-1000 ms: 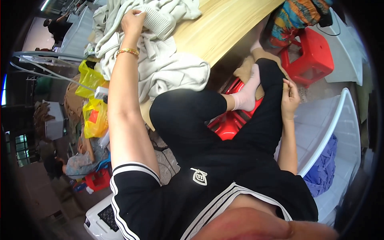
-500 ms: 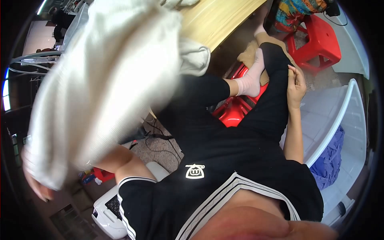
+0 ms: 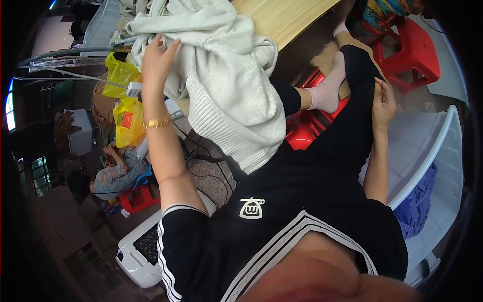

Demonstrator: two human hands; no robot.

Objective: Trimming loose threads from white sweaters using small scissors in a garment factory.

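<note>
While the sweater [image 3: 226, 85] is lying in a loose heap, half on the wooden bench [image 3: 282, 15] and half spilling over its edge onto the person's black-trousered lap, its ribbed hem is hanging lowest, so most of its weight is resting on the bench. The left hand [image 3: 156, 55] is reaching up to the sweater's upper left edge, fingers spread and only slightly curled, touching the knit without closing on it, as if pinning the heap so it is not sliding off. The right hand [image 3: 385, 103] is lying loosely open on the raised knee, holding nothing and steadying the leg. Yellow bags [image 3: 123, 100] are sitting just beside the bench, and a red stool [image 3: 420, 53] is standing well apart.
</note>
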